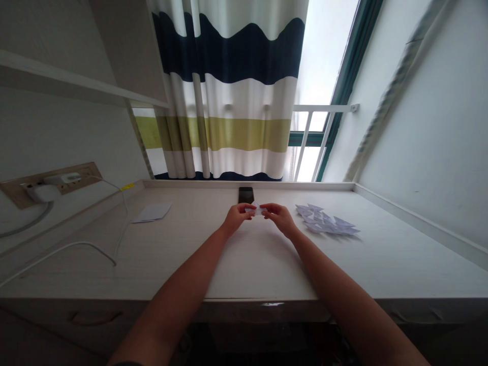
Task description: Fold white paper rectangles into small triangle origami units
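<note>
Between my two hands is a small folded piece of white paper (255, 209), with a pointed top and a flat lower strip. My left hand (237, 217) pinches its left end between thumb and fingers. On the other end, my right hand (280, 217) grips in the same way. Both hands are over the middle of the white desk, just in front of a dark phone (246, 194) lying flat. To the right lies a loose pile of folded paper triangles (326, 221). A stack of flat white paper sheets (152, 212) rests to the left.
A white cable (124, 218) runs from a wall socket panel (51, 184) across the left of the desk (263, 269). Raised edging (305, 186) borders the desk's back and right side. Behind it hang a striped curtain (244, 101) and a white window rail (324, 108).
</note>
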Demonstrator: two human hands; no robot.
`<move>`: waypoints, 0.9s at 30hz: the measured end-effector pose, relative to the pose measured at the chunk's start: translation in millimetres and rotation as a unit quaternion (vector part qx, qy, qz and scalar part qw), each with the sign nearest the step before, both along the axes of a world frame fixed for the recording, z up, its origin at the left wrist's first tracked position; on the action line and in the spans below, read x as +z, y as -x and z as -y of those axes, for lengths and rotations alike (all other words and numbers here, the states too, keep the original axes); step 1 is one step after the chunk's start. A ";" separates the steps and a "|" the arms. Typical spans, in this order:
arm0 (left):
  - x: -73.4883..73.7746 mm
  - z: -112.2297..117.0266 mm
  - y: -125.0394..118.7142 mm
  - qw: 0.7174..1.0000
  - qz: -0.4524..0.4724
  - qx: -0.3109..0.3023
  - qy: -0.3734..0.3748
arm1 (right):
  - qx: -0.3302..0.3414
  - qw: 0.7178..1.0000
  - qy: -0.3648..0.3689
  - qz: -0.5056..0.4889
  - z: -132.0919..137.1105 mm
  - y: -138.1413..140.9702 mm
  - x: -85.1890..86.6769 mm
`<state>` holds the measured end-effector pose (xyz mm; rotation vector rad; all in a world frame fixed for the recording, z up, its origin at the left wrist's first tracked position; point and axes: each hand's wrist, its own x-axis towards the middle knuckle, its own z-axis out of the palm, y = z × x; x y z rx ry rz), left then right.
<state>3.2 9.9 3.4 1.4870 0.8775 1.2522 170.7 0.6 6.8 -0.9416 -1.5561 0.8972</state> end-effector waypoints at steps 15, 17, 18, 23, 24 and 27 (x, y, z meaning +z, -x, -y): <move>-0.1 0.3 0.9 0.996 -0.051 0.023 -0.067 | -0.044 0.999 0.001 0.017 -0.2 -1.8 0.3; -0.4 0.1 1.4 0.995 -0.064 0.033 -0.076 | -0.052 0.999 0.002 0.018 0.1 -1.8 0.5; -0.5 -0.1 1.5 0.993 -0.071 0.039 -0.081 | -0.055 0.998 0.003 0.017 0.1 -1.9 0.4; -0.8 -1.0 1.4 0.992 -0.080 0.055 -0.085 | -0.062 0.998 0.000 0.018 -1.3 -3.0 -1.5; -0.8 -1.3 1.2 0.992 -0.074 0.054 -0.081 | -0.063 0.998 0.000 0.020 -1.5 -3.3 -1.7; -0.7 -1.9 0.9 0.994 -0.059 0.059 -0.071 | -0.066 0.997 -0.009 0.027 -1.3 -3.3 -0.9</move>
